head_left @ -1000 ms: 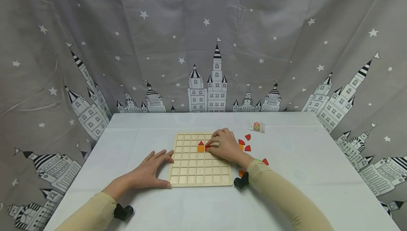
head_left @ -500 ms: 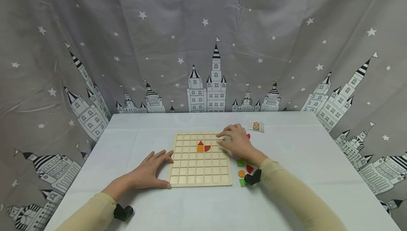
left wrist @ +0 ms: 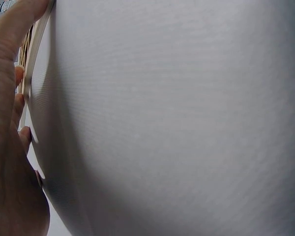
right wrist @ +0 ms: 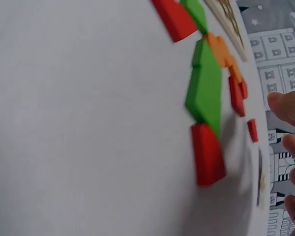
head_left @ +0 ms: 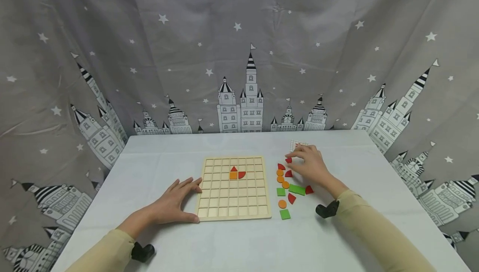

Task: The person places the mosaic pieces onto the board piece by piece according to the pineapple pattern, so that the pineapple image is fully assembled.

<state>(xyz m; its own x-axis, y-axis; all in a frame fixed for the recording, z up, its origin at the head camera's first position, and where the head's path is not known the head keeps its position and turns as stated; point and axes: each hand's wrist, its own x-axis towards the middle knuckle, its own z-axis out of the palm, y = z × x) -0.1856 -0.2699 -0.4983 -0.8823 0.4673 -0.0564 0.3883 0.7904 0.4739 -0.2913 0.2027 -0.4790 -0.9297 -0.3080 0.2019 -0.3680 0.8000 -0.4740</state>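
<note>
My left hand lies at the left side of the wooden grid board, thumb and fingertips touching its edge; the left wrist view shows the thumb against it. On the board sit a red triangle, an orange square and a red quarter-circle. My right hand hovers over the loose pieces, thumb and forefinger apart on either side of a red quarter-circle piece. In the right wrist view that red piece lies on the table, apart from the fingers.
Right of the board lie orange discs, green squares, a longer green piece and several red quarter-circles. A small pattern card lies behind, partly covered by the right hand. A grey castle-print curtain hangs beyond the table.
My right hand has let go of the red quarter-circle on the board and moved right to the loose pieces. The left hand has stayed at the board's edge. The view has shifted slightly.
</note>
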